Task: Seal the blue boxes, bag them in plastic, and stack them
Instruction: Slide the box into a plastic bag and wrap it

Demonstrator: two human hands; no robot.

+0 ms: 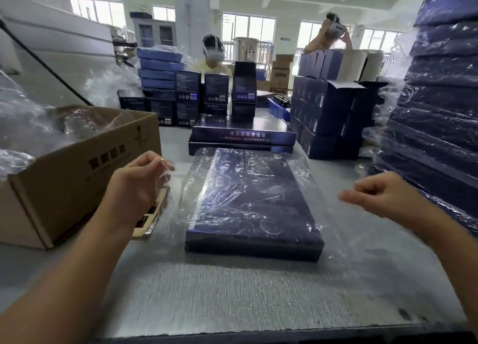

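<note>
You are pinching a crinkled edge of the clear plastic bag (pixel 191 185) between the thumb and curled fingers of your left hand (pixel 141 176), holding it raised just left of the flat dark blue cardboard box (pixel 254 206). That box is lying flat at the middle of the grey tabletop (pixel 232 292), with the film draping loosely over its top and spreading out on both sides. Your right hand (pixel 380 195) is hovering to the right of the box with its fingers curled in; I cannot tell whether it is gripping any film. An open brown corrugated carton (pixel 77 178) is sitting near your left hand, and a tall stack of bagged blue boxes (pixel 439 110) is standing at the right.
</note>
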